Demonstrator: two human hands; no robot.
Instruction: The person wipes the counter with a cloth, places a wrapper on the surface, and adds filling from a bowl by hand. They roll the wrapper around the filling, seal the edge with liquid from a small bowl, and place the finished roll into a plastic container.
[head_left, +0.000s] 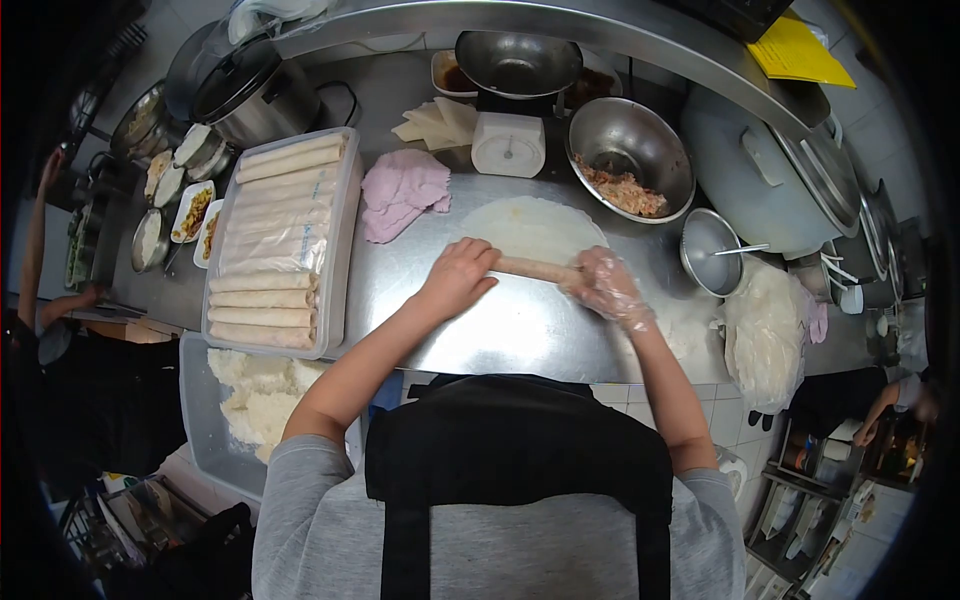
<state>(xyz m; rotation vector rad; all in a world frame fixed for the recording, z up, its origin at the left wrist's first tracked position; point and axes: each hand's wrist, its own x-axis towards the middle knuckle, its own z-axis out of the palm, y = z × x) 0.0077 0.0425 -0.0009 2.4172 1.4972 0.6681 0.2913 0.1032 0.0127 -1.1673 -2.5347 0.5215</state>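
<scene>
A long pale roll with pinkish filling point(535, 270) lies across the near part of a thin round wrapper sheet point(525, 226) on the steel counter point(470, 335). My bare left hand point(462, 276) holds the roll's left end, fingers together over it. At the right end, my right hand point(608, 288), in a clear plastic glove, has its fingers curled on the roll. Beyond the sheet, a steel bowl point(650, 130) holds minced filling point(625, 190). To the left, a plastic tray point(342, 240) contains several finished rolls point(262, 299), some under clear film.
A pink cloth point(405, 192) and a white scale point(508, 143) stand behind my hands. On the right are a ladle in a small bowl point(708, 262), a plastic bag point(762, 325) and a large container point(750, 170). Other people stand at far left and far right.
</scene>
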